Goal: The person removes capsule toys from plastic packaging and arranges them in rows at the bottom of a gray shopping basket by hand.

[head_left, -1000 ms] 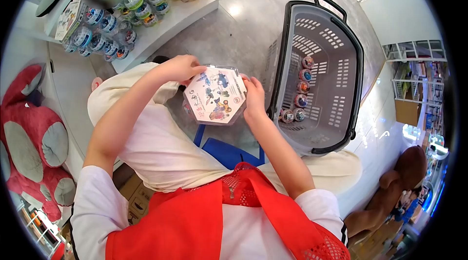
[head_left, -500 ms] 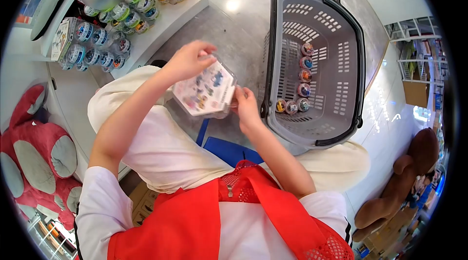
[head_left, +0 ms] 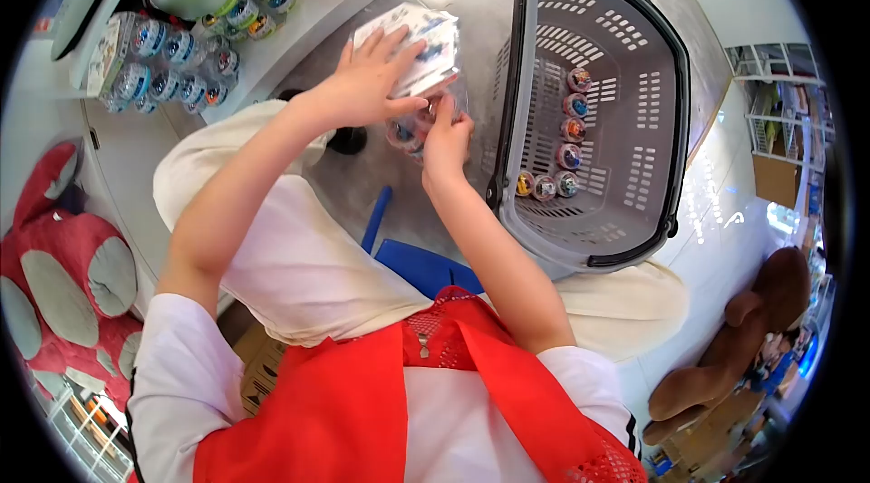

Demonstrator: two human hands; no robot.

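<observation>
A clear plastic blister pack (head_left: 405, 131) with a white printed card (head_left: 432, 48) is held over the floor between my knees. Round capsules show through the plastic at its lower end. My left hand (head_left: 364, 84) lies over the card with fingers spread, its thumb reaching toward the pack's lower edge. At that lower right edge, my right hand (head_left: 447, 140) is closed with thumb and fingers pinching the plastic. Part of the pack is hidden behind both hands.
To the right stands a grey shopping basket (head_left: 640, 102) with several small capsules (head_left: 573, 130) inside. Similar capsule packs (head_left: 172, 62) fill a white shelf (head_left: 322, 16) at upper left. A blue stool (head_left: 426, 267) is below me. Plush toys (head_left: 63, 275) lie at left.
The pack has moved up and away from me and tilted, showing capsules below the card. My left hand has come down flat onto the card; my right hand still pinches the lower edge.
</observation>
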